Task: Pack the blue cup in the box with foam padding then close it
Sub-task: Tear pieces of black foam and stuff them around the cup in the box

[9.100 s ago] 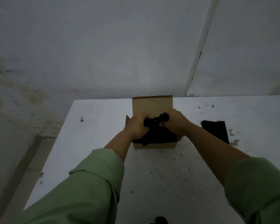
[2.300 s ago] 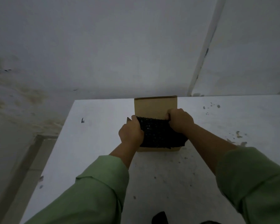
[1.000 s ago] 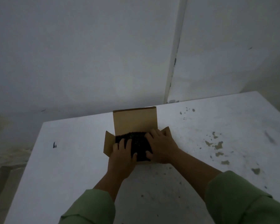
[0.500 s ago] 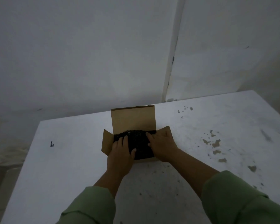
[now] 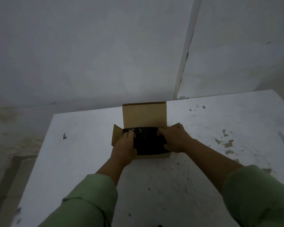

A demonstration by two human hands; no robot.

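Black foam padding [image 5: 148, 142] lies on top inside the open cardboard box [image 5: 143, 116], between both hands. Left hand [image 5: 125, 149] and right hand [image 5: 175, 139] press flat on it, fingers mostly straight, gripping nothing. Blue cup is hidden under the foam.

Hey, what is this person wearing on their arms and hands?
Both arms wear loose light green long sleeves, the left sleeve and the right sleeve, pushed up so the forearms are bare. The left hand and right hand are bare: no gloves, watch or rings visible in this dim light.
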